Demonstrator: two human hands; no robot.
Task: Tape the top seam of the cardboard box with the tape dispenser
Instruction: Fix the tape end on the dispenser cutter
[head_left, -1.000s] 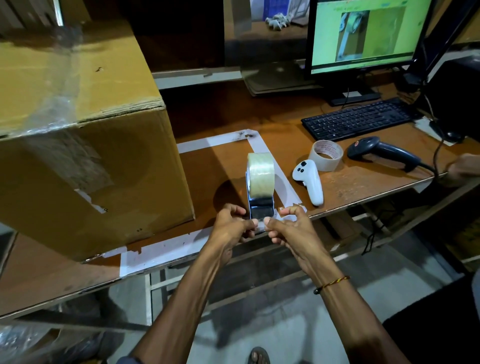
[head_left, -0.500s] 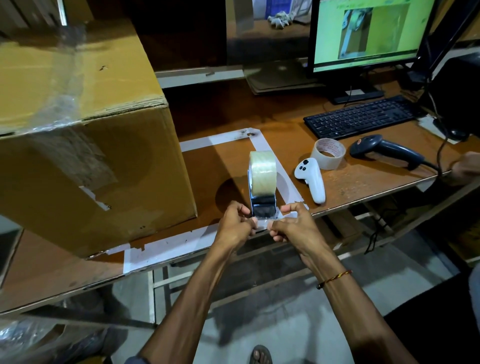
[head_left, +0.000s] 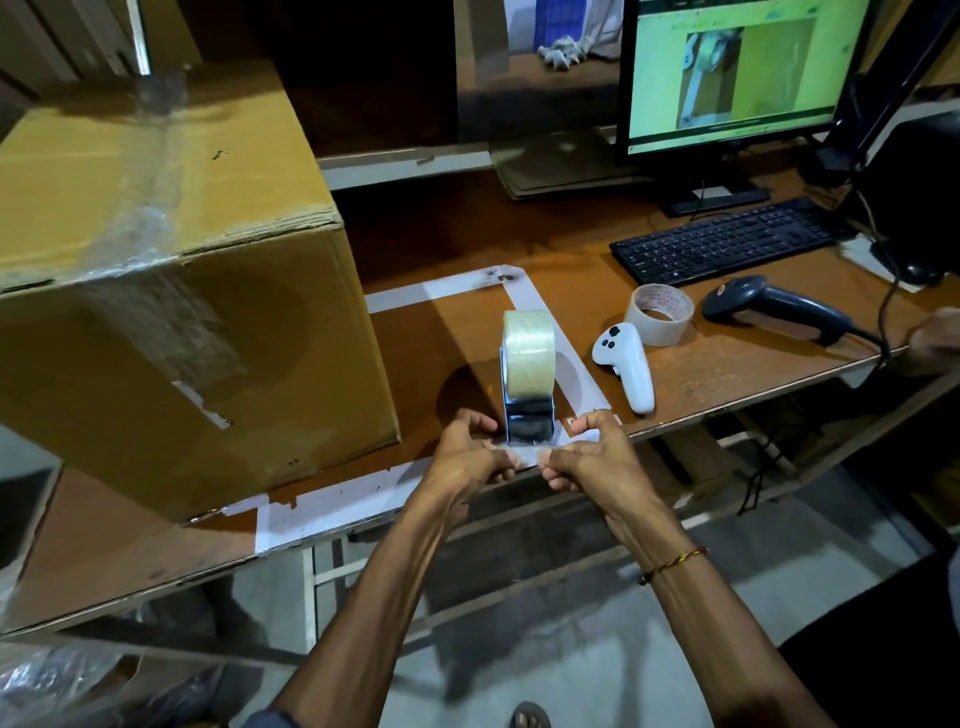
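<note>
A: What has changed over the last second?

B: Little. The dispenser (head_left: 528, 384) is kept upright at the desk (head_left: 701, 364) edge, right of the box (head_left: 171, 291). Both hands have been drawn slightly nearer the edge.

A: And the fingers?

B: The left hand (head_left: 470, 452) and right hand (head_left: 589, 457) are curled, fingers pinched at the dispenser's base; probably the clear tape end is being held, though that is blurred.

A: Meaning for the task?

B: The tape end seems only to be freed. 1 old strip is seen on the box top; new taping is judged not yet begun.
</note>
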